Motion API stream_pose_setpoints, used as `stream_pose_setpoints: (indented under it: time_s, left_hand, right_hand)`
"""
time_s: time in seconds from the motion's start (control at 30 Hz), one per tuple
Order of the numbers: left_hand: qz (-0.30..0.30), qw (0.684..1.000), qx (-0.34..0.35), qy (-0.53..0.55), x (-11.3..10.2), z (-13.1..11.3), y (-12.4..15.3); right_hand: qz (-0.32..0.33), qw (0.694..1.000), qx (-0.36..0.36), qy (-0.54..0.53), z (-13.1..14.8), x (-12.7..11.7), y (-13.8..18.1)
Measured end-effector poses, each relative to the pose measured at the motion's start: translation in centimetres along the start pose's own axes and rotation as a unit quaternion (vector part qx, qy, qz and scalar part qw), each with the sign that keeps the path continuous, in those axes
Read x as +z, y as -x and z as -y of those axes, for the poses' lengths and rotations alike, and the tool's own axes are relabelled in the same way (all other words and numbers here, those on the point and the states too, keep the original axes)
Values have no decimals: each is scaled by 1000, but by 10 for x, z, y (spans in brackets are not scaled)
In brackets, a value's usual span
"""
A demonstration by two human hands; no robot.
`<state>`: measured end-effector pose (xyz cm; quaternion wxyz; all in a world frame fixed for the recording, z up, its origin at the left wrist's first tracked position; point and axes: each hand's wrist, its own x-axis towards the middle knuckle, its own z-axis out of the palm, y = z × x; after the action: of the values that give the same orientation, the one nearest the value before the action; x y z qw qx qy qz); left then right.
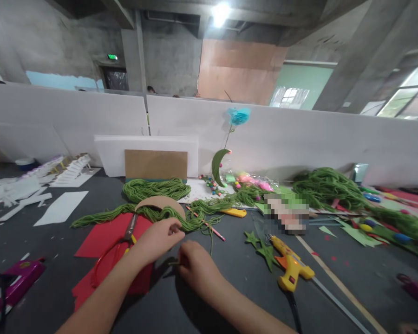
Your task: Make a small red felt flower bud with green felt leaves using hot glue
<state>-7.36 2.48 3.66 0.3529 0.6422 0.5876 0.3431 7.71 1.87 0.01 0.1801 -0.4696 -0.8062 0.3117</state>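
Note:
My left hand (162,239) is raised over the table with its fingers curled in; whatever they hold, if anything, is hidden. Beside it my right hand (197,264) is closed in a pinch, and a short green yarn end (174,264) sticks out on its left side. Just beyond both hands lie loose green yarn (195,218) and a brown crescent cut-out (160,202). Red-handled scissors (106,255) rest on red sheets (97,236), partly hidden by my left forearm. A pink pencil (214,232) lies past my right hand.
To the right are a yellow glue gun (292,266), green felt stars (266,254) and a long wooden strip (330,273). A yellow cutter (234,212) lies by the yarn. A green crescent with a blue flower (239,116) hangs ahead. White partitions (282,139) close off the back.

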Motion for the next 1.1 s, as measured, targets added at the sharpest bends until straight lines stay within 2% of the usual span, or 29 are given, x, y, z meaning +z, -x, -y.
stream_pose_setpoints:
  time_s: [0.13, 0.23, 0.37, 0.47, 0.57, 0.7, 0.8, 0.93, 1.1]
  left_hand:
    - [40, 991, -12, 125, 20, -4, -2]
    - [81, 980, -20, 183, 32, -10, 9]
    - [81, 968, -46, 233, 45, -14, 17]
    - [75, 956, -85, 270, 51, -11, 17]
    - [60, 946, -103, 300, 54, -5, 17]
    - [64, 929, -136, 338, 54, -1, 18]
    - [75, 916, -160, 361, 55, -3, 20]
    - [102, 902, -199, 369, 56, -5, 22]
    - [124, 914, -205, 328, 55, -6, 23]
  right_hand:
    - [-2, 985, 49, -166, -7, -32, 6]
    - [31, 959, 55, -276, -9, -54, 16]
    - [60, 931, 65, -354, -20, -54, 24]
    - [33, 921, 71, -382, -31, -47, 26]
    - [-12, 926, 79, -369, -36, -50, 30]
    - [-60, 972, 71, -213, -34, -61, 35]
    - [-63, 988, 27, -139, -35, -62, 37]
    - [-47, 988, 1, -150, -35, -60, 37]
    - [-36, 987, -33, -151, -33, -68, 37]
